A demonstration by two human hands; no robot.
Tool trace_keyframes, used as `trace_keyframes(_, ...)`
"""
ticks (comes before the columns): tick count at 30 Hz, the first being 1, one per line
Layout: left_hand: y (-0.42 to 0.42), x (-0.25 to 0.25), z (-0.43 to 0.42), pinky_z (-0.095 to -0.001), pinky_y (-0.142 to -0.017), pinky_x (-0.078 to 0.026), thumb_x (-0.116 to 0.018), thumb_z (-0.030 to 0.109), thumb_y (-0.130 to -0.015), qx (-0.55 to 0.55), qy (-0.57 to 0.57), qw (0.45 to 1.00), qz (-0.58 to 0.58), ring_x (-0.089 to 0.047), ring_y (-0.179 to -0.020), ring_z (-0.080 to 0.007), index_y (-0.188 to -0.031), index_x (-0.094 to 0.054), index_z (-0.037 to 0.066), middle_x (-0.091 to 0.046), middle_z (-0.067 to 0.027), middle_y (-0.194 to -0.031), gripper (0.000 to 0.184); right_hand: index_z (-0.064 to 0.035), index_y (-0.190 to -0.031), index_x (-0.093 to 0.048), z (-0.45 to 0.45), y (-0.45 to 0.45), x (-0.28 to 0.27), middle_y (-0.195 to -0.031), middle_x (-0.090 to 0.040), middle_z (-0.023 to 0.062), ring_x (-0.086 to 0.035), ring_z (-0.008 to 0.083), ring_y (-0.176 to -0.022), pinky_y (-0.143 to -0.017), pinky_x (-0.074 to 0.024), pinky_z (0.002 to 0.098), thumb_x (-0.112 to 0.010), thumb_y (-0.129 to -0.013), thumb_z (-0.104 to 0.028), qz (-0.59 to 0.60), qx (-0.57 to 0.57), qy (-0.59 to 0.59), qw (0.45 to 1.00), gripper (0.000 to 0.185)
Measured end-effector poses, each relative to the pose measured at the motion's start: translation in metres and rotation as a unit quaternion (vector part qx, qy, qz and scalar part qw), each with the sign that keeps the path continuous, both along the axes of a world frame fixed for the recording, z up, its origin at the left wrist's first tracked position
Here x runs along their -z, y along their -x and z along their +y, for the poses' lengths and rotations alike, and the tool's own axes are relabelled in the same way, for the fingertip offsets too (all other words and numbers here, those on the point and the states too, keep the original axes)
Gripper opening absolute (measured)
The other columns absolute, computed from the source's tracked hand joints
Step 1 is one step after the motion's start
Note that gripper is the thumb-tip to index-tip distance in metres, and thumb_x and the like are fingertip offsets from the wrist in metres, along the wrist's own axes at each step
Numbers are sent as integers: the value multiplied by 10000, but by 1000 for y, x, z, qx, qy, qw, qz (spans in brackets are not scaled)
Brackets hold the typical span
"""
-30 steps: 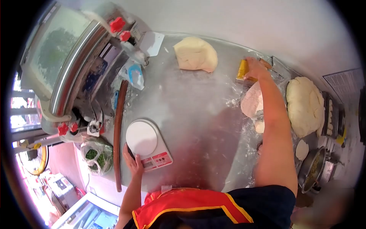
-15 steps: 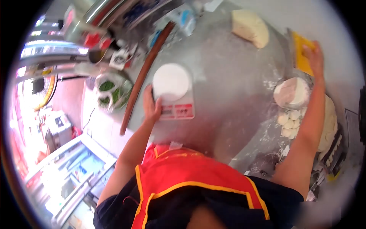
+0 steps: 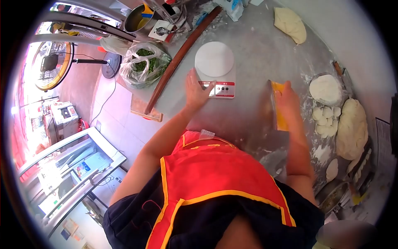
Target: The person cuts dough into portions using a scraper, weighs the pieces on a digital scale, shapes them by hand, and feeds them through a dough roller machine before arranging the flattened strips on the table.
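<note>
Fingers of the right hand (image 3: pixel 288 101) close around the upper part of a yellow scraper (image 3: pixel 282 121), with no visible gap. Motion blur hides whether the scraper touches the table (image 3: pixel 253 46) or is clear of it. The scraper is on the person's right, well apart from the scale (image 3: pixel 214 60). The left hand (image 3: pixel 199 92) is at the lower left corner of the scale, thumb spread from the fingers and across the front panel; whether it grips or only touches cannot be told.

Likely faults and causes:
- Unintended key input: the thumb slides right along the panel.
- Scale displacement: the left hand pushes sideways, toward the rolling pin (image 3: pixel 181 63) beyond it.
- Scraper slip: flour on the fingers or a loosened hold.
- Contact damage: a wide swing of the scraper rightward strikes the flour (image 3: pixel 325 89) or the small dough pieces (image 3: pixel 326 120).

Outward, the large dough mass (image 3: pixel 352 129) lies at the far right; a separate dough block (image 3: pixel 290 25) rests beyond the scale, near the wall.
</note>
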State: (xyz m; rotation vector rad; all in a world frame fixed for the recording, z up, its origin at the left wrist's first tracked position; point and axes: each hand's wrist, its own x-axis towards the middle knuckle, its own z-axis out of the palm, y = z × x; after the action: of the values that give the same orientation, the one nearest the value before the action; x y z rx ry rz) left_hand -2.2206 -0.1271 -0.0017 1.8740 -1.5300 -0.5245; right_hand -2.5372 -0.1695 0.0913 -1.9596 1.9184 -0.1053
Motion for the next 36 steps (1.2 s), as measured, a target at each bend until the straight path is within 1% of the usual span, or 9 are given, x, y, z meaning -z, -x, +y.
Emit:
trace_keyframes(2, 11, 4, 7, -475, -1069, -262, -806, 368, -675, -23, -23, 999, -10, -301, -1308, -420, -1366, -225, -114, -324, -296, -1388, 1023, -13, -1030, -405, 9, -6, 0, -896, -605, 270, -566, 477, -884, -714, -433, 535, -551, -884, -206, -5, 38, 1, 999, 283)
trace_keyframes(8, 23, -1, 6, -533, -1090, -168, -822, 337, -659, -57, -111, 992, -22, -194, -1369, -391, -1416, -129, -61, -236, -252, -1457, 1101, -24, -1070, -407, 15, 1, 1, -941, -617, 259, -582, 452, -897, -769, -448, 522, -539, -883, -221, -68, 68, 20, 995, 302)
trace_keyframes(11, 22, 2, 4, -501, -1097, -171, -814, 408, -644, -60, -126, 990, -14, -170, -1391, -358, -1435, -114, -40, -217, -227, -1474, 1147, -20, -1066, -403, 12, 2, 9, -932, -617, 260, -585, 453, -875, -752, -453, 525, -543, -879, -227, -18, 55, 17, 998, 312)
trace_keyframes(17, 23, 5, 1, -473, -1086, -211, -846, 353, -609, -77, -143, 986, -25, -203, -1373, -351, -1433, -117, -27, -237, -212, -1459, 1164, -28, -1028, -397, 16, 3, 21, -833, -610, 286, -576, 487, -821, -708, -437, 559, -573, -857, -234, -31, 17, 102, 994, 320)
trace_keyframes(23, 10, 41, -1, -479, -1061, -267, -863, 379, -570, -41, -47, 998, 29, -274, -1333, -371, -1410, -165, -40, -287, -229, -1430, 1170, 14, -1169, -394, 14, 17, 20, -937, -623, 268, -601, 430, -904, -767, -470, 509, -571, -824, -197, -18, 34, 46, 998, 442)
trace_keyframes(26, 8, 25, -1, -480, -1068, -263, -858, 384, -574, -29, -72, 996, 36, -281, -1328, -377, -1399, -199, -54, -292, -233, -1428, 1144, 28, -1174, -441, 29, 39, 15, -983, -623, 270, -599, 418, -954, -818, -476, 470, -600, -797, -177, -133, 43, -42, 989, 457)
trace_keyframes(30, 30, -16, 0, -460, -1088, -251, -805, 281, -668, -22, 44, 992, -118, -272, -1332, -391, -1398, -220, -51, -295, -247, -1422, 993, 40, -1119, -501, 46, 62, 24, -1015, -642, 227, -632, 332, -943, -823, -490, 394, -638, -788, -123, -291, 133, -23, 947, 394)
trace_keyframes(33, 52, -59, -38, -447, -1094, -251, -745, 195, -735, 124, 102, 986, -33, -272, -1328, -403, -1406, -210, -44, -291, -260, -1418, 891, 42, -1129, -507, 27, 82, 40, -1018, -646, 171, -630, 271, -920, -806, -492, 361, -644, -792, -79, -418, 284, 38, 862, 383)
trace_keyframes(36, 85, -54, -101, -435, -1098, -251, -715, 187, -766, 228, 125, 965, 5, -271, -1325, -412, -1411, -214, -33, -287, -268, -1417, 846, 32, -1152, -495, -26, 97, 45, -1038, -626, 139, -614, 250, -921, -807, -489, 353, -643, -795, -54, -504, 396, 129, 757, 397)
